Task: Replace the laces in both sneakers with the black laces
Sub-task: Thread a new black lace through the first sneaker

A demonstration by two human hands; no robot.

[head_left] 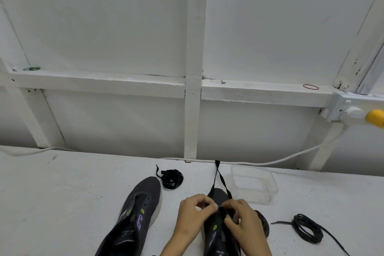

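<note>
A white-painted table (62,193) meets a white panelled wall (104,27). Both hands hunch, fingers curled, over the tongue of a dark grey fabric sneaker (218,195). The left hand (195,212) and right hand (243,220) pinch its flat black lace (223,183), whose two ends run away beyond the fingertips. A second, unlaced grey sneaker (143,197) lies left of the grip, and a coiled black lace bundle (172,178) lies beyond it.
</note>
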